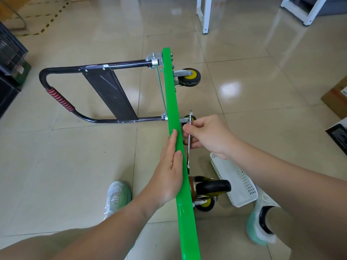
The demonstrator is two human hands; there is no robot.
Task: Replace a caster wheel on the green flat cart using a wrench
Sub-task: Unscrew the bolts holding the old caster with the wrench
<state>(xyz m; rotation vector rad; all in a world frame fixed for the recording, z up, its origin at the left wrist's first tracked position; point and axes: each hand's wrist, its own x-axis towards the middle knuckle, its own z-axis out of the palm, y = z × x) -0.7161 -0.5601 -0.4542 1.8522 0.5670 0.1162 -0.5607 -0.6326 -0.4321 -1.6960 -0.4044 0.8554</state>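
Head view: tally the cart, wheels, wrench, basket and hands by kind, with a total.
Green cart: 1
Caster wheels: 4
Wrench: 1
White basket: 1
Hands, left hand and right hand: 2
Total: 9

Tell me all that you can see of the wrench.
The wrench is a slim, silvery bar, metal by its shine, with a head at each end. The right hand pinches its middle between curled fingers. It runs along the wheel side of the tipped-up green cart, close beside the deck edge. Its far end is at a caster; whether it sits on a bolt cannot be seen.
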